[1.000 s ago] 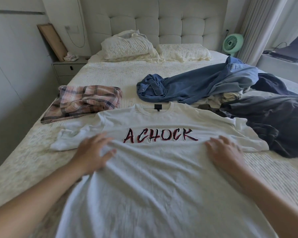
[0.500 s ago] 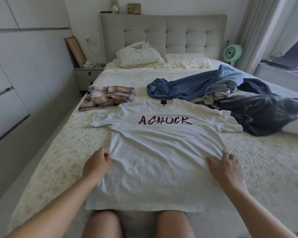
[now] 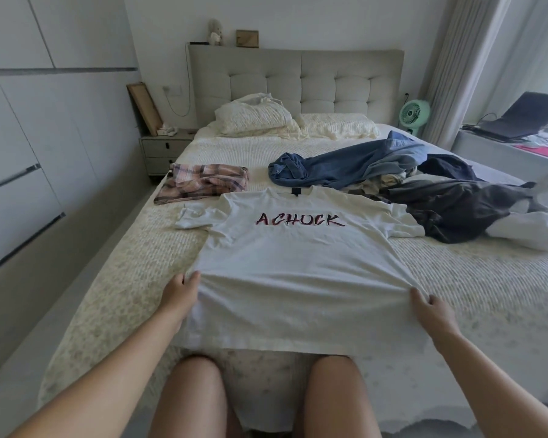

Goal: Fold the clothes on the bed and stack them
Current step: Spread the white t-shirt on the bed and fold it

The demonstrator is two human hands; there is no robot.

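a white t-shirt (image 3: 298, 263) printed "achock" lies face up on the bed (image 3: 472, 279), collar toward the headboard (image 3: 298, 80), its hem hanging just past the near edge of the mattress above the person's knees. the left hand (image 3: 179, 294) pinches the shirt's left side seam low down, thumb on top and fingers curled under the cloth, which is drawn up into a small peak there. the right hand (image 3: 432, 311) grips the right side seam at about the same height, fingers curled round the fabric, with creases running between the two hands. a folded plaid shirt (image 3: 203, 183) sits just beyond the white shirt's left sleeve. to the right, a loose heap lies near the collar and right sleeve: a blue shirt (image 3: 345, 165), dark garments (image 3: 462, 200) and something white (image 3: 525, 229). two pillows (image 3: 291, 124) rest against the headboard. a green fan (image 3: 413, 115) stands past the bed's far right corner, and a laptop (image 3: 522, 118) sits on the ledge by the window.
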